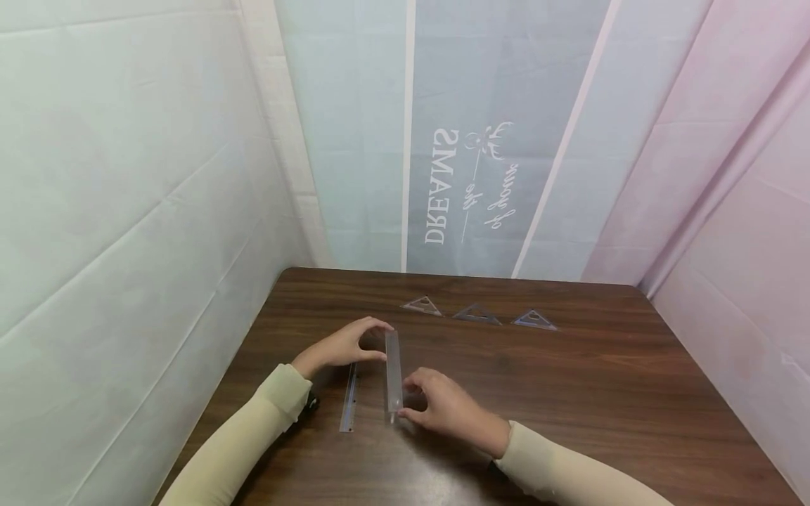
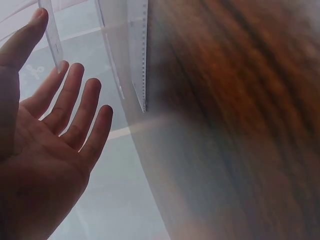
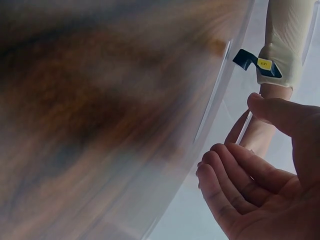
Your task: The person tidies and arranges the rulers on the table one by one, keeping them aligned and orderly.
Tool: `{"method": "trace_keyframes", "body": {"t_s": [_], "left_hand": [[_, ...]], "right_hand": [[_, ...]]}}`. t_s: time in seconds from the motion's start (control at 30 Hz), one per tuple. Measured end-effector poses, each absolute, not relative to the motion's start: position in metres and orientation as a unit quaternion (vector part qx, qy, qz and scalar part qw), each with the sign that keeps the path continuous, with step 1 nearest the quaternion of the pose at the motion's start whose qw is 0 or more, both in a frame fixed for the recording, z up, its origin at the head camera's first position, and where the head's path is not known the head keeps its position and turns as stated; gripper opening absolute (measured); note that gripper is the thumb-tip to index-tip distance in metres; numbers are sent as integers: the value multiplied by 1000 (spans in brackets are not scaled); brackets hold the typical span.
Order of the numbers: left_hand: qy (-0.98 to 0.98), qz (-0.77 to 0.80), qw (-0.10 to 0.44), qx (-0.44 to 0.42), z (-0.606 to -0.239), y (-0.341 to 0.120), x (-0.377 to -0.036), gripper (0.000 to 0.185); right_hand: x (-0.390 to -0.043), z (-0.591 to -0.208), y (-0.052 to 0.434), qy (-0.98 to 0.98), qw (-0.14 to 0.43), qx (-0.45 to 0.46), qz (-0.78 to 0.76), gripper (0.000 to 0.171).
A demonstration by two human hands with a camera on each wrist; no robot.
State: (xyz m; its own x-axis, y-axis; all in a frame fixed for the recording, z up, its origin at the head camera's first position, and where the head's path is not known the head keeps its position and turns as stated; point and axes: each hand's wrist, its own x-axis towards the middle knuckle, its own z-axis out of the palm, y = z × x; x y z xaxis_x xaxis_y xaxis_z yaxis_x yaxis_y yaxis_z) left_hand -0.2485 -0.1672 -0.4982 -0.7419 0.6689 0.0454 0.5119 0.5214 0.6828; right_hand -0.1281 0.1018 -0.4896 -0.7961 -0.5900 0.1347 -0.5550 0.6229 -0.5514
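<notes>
Both hands hold a clear plastic ruler point(image 1: 394, 372) above the table, its length running away from me. My left hand point(image 1: 346, 344) pinches the far end between thumb and index finger; in the left wrist view the other fingers of the left hand point(image 2: 60, 125) spread loosely. At the near end, my right hand point(image 1: 446, 407) holds the ruler's right edge with thumb and fingertips. The right wrist view shows the right hand point(image 3: 255, 185) with fingers bent and the thumb on the ruler's thin edge point(image 3: 244, 127). A second clear ruler point(image 1: 349, 400) lies on the table, left of the held one.
Three clear triangular set squares lie in a row toward the back: one at left point(image 1: 432, 309), one in the middle point(image 1: 487, 319), one bluish at right point(image 1: 541, 324). The brown wooden table point(image 1: 601, 393) meets hanging cloth point(image 1: 354, 140) at its back and sides.
</notes>
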Motion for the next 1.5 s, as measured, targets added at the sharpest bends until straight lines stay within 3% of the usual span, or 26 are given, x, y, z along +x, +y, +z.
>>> {"method": "trace_keyframes", "body": {"t_s": [1.5], "left_hand": [[873, 269, 143, 380, -506, -189, -242, 59]], "right_hand": [[-114, -496, 65, 919, 11, -353, -177, 40]]}}
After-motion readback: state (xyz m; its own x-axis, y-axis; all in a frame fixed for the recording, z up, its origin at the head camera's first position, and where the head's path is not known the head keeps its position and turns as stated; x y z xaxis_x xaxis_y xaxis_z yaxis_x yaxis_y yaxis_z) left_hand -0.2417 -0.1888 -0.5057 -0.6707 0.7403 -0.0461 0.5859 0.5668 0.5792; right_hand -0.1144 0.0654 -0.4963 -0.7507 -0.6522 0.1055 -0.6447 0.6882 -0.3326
